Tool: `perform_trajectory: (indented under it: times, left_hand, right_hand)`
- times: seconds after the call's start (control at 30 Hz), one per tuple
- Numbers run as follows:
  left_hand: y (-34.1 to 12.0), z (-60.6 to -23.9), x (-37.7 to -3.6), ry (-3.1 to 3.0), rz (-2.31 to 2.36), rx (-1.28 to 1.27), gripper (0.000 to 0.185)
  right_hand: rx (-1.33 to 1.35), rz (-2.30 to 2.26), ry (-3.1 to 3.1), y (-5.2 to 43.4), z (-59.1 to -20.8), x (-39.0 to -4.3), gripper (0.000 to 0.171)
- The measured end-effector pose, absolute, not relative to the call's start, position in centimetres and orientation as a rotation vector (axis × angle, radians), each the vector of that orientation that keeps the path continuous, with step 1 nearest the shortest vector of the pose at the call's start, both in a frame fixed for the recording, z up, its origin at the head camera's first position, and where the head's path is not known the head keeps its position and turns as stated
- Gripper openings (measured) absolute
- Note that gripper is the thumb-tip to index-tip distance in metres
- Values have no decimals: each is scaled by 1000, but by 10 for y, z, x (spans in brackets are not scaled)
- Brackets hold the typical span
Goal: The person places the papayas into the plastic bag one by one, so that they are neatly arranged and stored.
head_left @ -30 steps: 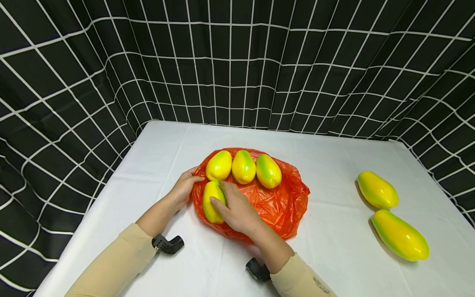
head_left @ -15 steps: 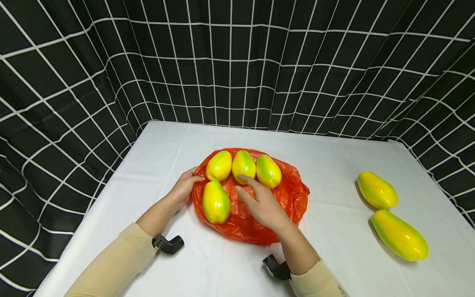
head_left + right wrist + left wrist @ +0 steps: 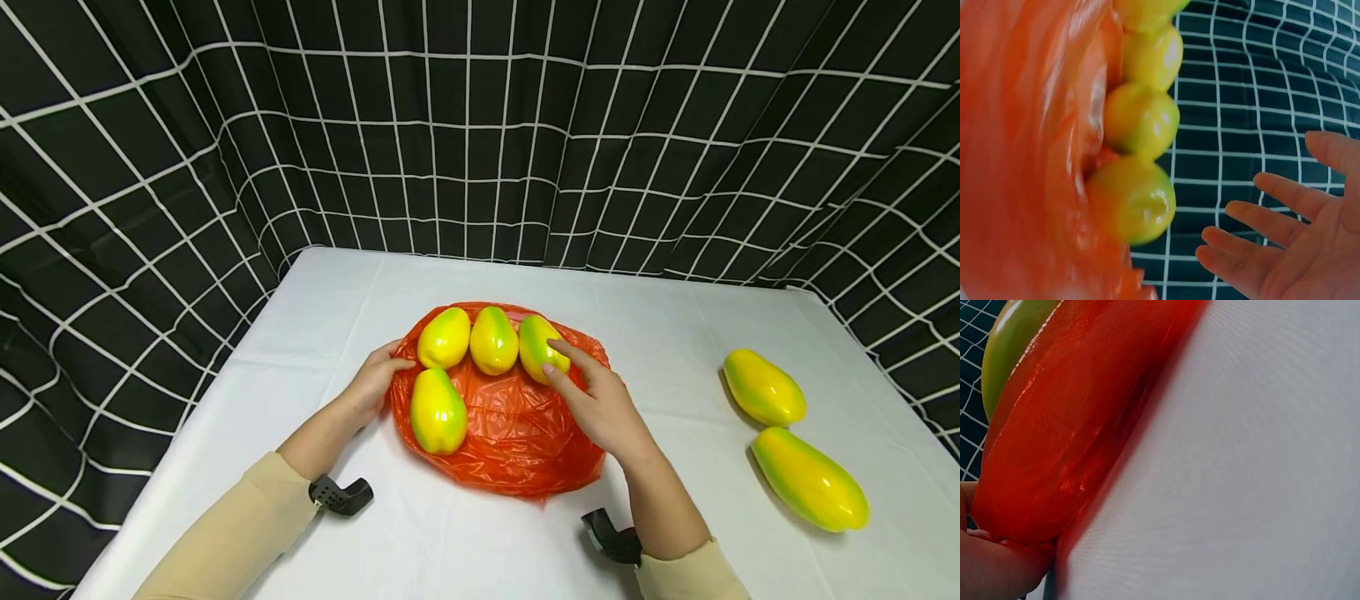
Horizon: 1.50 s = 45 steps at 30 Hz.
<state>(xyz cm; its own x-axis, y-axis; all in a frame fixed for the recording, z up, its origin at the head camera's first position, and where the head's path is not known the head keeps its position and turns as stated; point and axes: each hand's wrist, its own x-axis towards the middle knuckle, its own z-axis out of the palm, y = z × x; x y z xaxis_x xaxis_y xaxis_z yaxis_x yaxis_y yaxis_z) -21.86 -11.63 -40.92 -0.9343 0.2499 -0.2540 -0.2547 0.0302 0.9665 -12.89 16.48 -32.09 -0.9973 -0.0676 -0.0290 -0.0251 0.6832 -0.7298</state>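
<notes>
An orange plastic bag [image 3: 517, 433] lies flat on the white table [image 3: 660, 308]. Three yellow-green papayas sit in a row on its far side: left [image 3: 444, 337], middle [image 3: 493, 339], right [image 3: 536, 343]. Another papaya [image 3: 437, 410] lies nearer on the bag's left. My left hand [image 3: 386, 367] pinches the bag's left edge, thumb on top; the left wrist view shows that hand [image 3: 991, 569] against the bag [image 3: 1066, 437]. My right hand [image 3: 561, 362] hovers open over the bag's right side, fingertips by the right papaya. In the right wrist view its spread fingers [image 3: 1272, 190] hold nothing.
Two more papayas [image 3: 763, 387] [image 3: 808, 477] lie on the table at the right, apart from the bag. A black curtain with a white grid [image 3: 480, 125] closes in the table's back and sides. Bare tabletop lies between the bag and those papayas.
My right hand let go of the near papaya and moved right across the bag to the rightmost papaya of the row. The left hand has stayed on the bag's edge.
</notes>
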Motion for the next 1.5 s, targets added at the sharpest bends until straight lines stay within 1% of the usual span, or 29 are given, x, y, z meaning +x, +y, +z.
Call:
perform_trajectory:
  times: [0.37,0.67,0.9,1.03,1.27,1.4,1.5]
  left_hand:
    - [-113,-408,-217,1959,1970,-1,53]
    - [-114,-406,-216,1947,1972,0,53]
    - [-115,-407,-217,1948,1972,-4,53]
    - [-114,-407,-217,1953,1972,-5,52]
    - [-114,-408,-218,1969,1965,-4,53]
    - [-115,-408,-218,1968,1967,-14,53]
    - [-115,-409,-218,1972,1967,-11,53]
  right_hand:
    - [21,-1126,2933,218,-308,-119,63]
    - [235,-1190,3005,277,-300,-106,65]
    - [282,-1169,3037,307,-303,-97,62]
    - [403,-1135,3005,324,-309,-95,65]
    - [793,-1067,2916,360,-317,-89,69]
    - [937,-1039,2863,384,-327,-88,74]
    - [985,-1017,2857,402,-339,-87,75]
